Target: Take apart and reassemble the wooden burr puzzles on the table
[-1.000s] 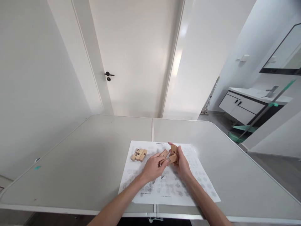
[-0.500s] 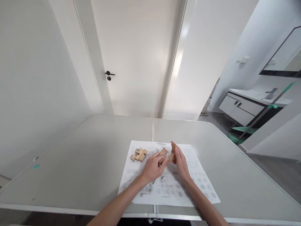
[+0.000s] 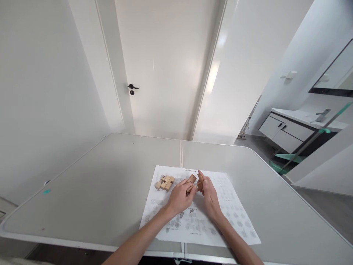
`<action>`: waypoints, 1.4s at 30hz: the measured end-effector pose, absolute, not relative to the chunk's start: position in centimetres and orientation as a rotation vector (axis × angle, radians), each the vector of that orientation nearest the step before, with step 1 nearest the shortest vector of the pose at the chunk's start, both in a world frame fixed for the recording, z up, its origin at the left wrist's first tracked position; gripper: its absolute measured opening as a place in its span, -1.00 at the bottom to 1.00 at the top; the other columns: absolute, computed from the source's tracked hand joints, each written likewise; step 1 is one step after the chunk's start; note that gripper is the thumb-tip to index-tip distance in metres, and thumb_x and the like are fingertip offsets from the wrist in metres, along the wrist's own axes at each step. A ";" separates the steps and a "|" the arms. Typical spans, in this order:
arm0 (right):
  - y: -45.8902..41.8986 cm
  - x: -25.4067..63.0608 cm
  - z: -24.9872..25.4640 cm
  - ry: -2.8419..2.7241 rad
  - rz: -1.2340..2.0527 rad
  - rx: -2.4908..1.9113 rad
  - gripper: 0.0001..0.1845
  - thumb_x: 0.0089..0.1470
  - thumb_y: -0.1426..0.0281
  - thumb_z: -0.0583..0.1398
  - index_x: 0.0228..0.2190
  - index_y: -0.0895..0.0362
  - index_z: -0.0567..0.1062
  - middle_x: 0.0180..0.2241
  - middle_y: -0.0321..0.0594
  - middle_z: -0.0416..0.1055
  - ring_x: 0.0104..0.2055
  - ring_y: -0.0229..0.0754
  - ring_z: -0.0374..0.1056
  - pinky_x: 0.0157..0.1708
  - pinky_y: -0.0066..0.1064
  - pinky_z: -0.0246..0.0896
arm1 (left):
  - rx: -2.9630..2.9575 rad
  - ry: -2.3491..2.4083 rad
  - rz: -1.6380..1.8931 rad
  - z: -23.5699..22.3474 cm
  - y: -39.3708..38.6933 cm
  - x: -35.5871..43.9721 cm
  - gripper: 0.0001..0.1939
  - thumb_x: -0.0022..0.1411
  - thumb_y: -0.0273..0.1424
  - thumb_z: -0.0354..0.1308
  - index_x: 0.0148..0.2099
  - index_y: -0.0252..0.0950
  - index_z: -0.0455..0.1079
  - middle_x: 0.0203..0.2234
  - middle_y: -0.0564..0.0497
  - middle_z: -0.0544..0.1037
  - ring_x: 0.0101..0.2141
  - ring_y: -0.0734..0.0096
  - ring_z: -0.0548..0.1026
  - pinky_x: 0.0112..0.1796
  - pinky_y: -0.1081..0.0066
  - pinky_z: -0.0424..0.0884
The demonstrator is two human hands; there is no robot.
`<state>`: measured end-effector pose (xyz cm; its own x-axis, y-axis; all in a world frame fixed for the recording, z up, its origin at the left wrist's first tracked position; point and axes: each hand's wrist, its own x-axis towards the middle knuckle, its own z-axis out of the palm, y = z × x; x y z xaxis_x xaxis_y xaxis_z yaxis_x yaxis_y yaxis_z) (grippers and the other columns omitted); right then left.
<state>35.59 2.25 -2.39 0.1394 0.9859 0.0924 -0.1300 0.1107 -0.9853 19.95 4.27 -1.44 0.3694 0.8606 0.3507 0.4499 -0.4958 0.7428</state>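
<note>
A printed sheet [image 3: 153,211] is spread on the table [image 3: 116,176]; over it, one wooden piece [image 3: 192,179] is clamped in the left hand [image 3: 179,197], another block [image 3: 200,178] in the right hand [image 3: 211,195]; handling close together is judged in hand; for contact, steady alignment would be needed; slightly farther, notched blocks [image 3: 166,182] are grouped on the sheet's left side; beyond, a door [image 3: 165,73] is seen.

A white door [image 3: 165,66] stands beyond the pale grey table [image 3: 110,184]
</note>
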 end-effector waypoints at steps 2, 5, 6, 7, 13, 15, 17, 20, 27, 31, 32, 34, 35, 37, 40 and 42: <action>2.1 35.5 -2.6 -1.187 0.963 -1.126 -0.40 0.30 -0.13 0.06 0.23 -0.18 0.44 -0.20 -0.17 0.37 -0.25 -0.05 0.22 -0.15 -0.18 0.21 | 2.097 1.110 1.009 -1.4 4.2 19.9 -0.59 0.47 -0.26 -0.01 -0.46 -0.23 0.33 -0.48 0.00 0.39 -0.40 0.29 0.41 -0.36 0.36 0.24; 2.1 35.4 -2.8 -1.262 0.865 -1.151 -0.42 0.34 -0.09 0.00 0.24 -0.20 0.42 -0.23 -0.19 0.39 -0.31 -0.07 0.23 -0.18 -0.17 0.22 | 2.094 1.102 1.027 -1.2 4.1 19.9 -0.60 0.47 -0.27 -0.01 -0.45 -0.23 0.32 -0.48 0.01 0.40 -0.38 0.28 0.42 -0.35 0.36 0.24; 2.1 35.4 -2.8 -1.271 0.861 -1.149 -0.43 0.35 -0.08 0.01 0.25 -0.20 0.41 -0.23 -0.19 0.40 -0.31 -0.07 0.25 -0.19 -0.18 0.23 | 2.092 1.108 1.034 -1.1 4.1 19.9 -0.61 0.47 -0.28 -0.02 -0.45 -0.23 0.31 -0.48 0.01 0.40 -0.37 0.28 0.43 -0.35 0.36 0.24; 2.1 35.4 -2.7 -1.285 0.851 -1.145 -0.45 0.35 -0.06 0.02 0.25 -0.20 0.41 -0.22 -0.19 0.42 -0.29 -0.07 0.27 -0.18 -0.18 0.25 | 2.089 1.119 1.044 -1.1 4.1 19.9 -0.60 0.47 -0.28 -0.02 -0.45 -0.23 0.31 -0.48 0.00 0.40 -0.36 0.27 0.43 -0.35 0.36 0.25; 2.5 35.3 -3.0 -1.474 0.687 -1.174 -0.36 0.30 0.04 0.16 0.32 -0.05 0.33 0.00 -0.05 0.51 -0.18 -0.05 0.40 -0.20 -0.24 0.38 | 2.046 1.250 1.124 -1.1 4.4 19.8 -0.62 0.49 -0.29 -0.06 -0.42 -0.22 0.29 -0.42 -0.02 0.44 -0.34 0.26 0.45 -0.29 0.33 0.32; 2.6 35.4 -3.3 -1.551 0.642 -1.207 -0.35 0.34 0.06 0.11 0.36 0.00 0.25 0.04 -0.01 0.50 -0.26 -0.10 0.42 -0.27 -0.26 0.41 | 2.060 1.244 1.114 -1.2 4.4 19.8 -0.63 0.50 -0.29 -0.08 -0.39 -0.23 0.29 -0.38 -0.02 0.45 -0.34 0.28 0.45 -0.29 0.32 0.33; 2.7 35.6 -3.7 -1.591 0.619 -1.220 -0.36 0.38 0.10 0.08 0.37 0.02 0.21 0.09 0.01 0.48 -0.25 -0.10 0.45 -0.27 -0.26 0.44 | 2.079 1.215 1.094 -1.4 4.4 19.8 -0.64 0.51 -0.30 -0.11 -0.37 -0.23 0.30 -0.36 -0.02 0.44 -0.34 0.29 0.45 -0.30 0.32 0.33; 2.8 35.7 -4.1 -1.624 0.581 -1.194 -0.41 0.41 0.14 0.05 0.37 0.00 0.21 0.23 -0.02 0.40 0.06 0.01 0.47 -0.01 -0.15 0.46 | 2.095 1.168 1.065 -1.9 4.4 19.8 -0.66 0.52 -0.31 -0.13 -0.32 -0.24 0.32 -0.32 -0.03 0.45 -0.33 0.29 0.45 -0.30 0.33 0.34; 2.8 35.5 -4.5 -1.724 0.562 -1.162 -0.50 0.45 0.22 -0.05 0.34 -0.06 0.25 0.36 -0.19 0.26 0.41 -0.01 0.14 0.39 0.03 0.05 | 2.087 1.152 1.010 -2.2 4.3 20.0 -0.66 0.54 -0.30 -0.18 -0.22 -0.25 0.35 -0.25 -0.06 0.45 -0.28 0.26 0.46 -0.21 0.27 0.39; 2.8 35.4 -4.4 -1.689 0.600 -1.146 -0.50 0.45 0.20 -0.04 0.33 -0.05 0.28 0.35 -0.15 0.26 0.41 0.00 0.14 0.39 0.02 0.04 | 2.079 1.126 1.010 -2.0 4.3 20.1 -0.65 0.54 -0.29 -0.19 -0.24 -0.24 0.33 -0.25 -0.06 0.45 -0.26 0.25 0.46 -0.21 0.27 0.39; 2.8 35.4 -4.3 -1.668 0.624 -1.139 -0.50 0.45 0.19 -0.04 0.32 -0.05 0.29 0.35 -0.15 0.26 0.40 0.01 0.14 0.38 0.00 0.06 | 2.070 1.113 1.013 -2.0 4.3 20.1 -0.65 0.55 -0.28 -0.19 -0.24 -0.24 0.33 -0.25 -0.06 0.45 -0.26 0.25 0.46 -0.21 0.27 0.38; 2.7 35.4 -4.1 -1.604 0.701 -1.125 -0.50 0.44 0.16 -0.04 0.30 -0.06 0.31 0.33 -0.12 0.28 0.36 0.02 0.21 0.31 -0.06 0.17 | 2.031 1.084 1.025 -1.9 4.3 20.1 -0.64 0.55 -0.26 -0.18 -0.23 -0.24 0.34 -0.25 -0.06 0.46 -0.25 0.24 0.46 -0.19 0.27 0.38; 2.7 35.5 -3.9 -1.565 0.750 -1.126 -0.49 0.44 0.13 -0.05 0.31 -0.06 0.31 0.29 -0.10 0.33 0.28 0.02 0.30 0.22 -0.11 0.28 | 2.004 1.071 1.034 -1.9 4.4 20.1 -0.64 0.55 -0.25 -0.18 -0.23 -0.24 0.33 -0.26 -0.06 0.46 -0.24 0.24 0.46 -0.18 0.27 0.38; 2.5 35.5 -3.6 -1.483 0.841 -1.145 -0.45 0.43 0.09 -0.07 0.32 -0.06 0.29 0.06 -0.06 0.49 -0.03 -0.03 0.48 -0.09 -0.22 0.44 | 1.946 1.058 1.053 -2.0 4.5 20.1 -0.62 0.56 -0.23 -0.19 -0.25 -0.24 0.32 -0.28 -0.05 0.47 -0.23 0.23 0.47 -0.17 0.27 0.37; 2.4 35.6 -3.0 -1.363 0.892 -1.192 -0.39 0.41 0.03 -0.07 0.35 -0.01 0.24 -0.38 -0.24 0.43 -0.44 -0.14 0.31 -0.44 -0.33 0.28 | 1.880 1.052 1.071 -2.0 4.8 20.2 -0.58 0.56 -0.19 -0.22 -0.28 -0.25 0.31 -0.32 -0.04 0.46 -0.24 0.23 0.46 -0.17 0.27 0.35; 2.4 35.7 -2.6 -1.291 0.912 -1.197 -0.37 0.39 0.01 -0.02 0.34 0.00 0.22 -0.48 -0.34 0.30 -0.50 -0.17 0.20 -0.48 -0.35 0.18 | 1.856 1.054 1.073 -2.0 4.8 20.2 -0.56 0.55 -0.17 -0.21 -0.30 -0.25 0.30 -0.35 -0.02 0.45 -0.26 0.24 0.45 -0.20 0.28 0.34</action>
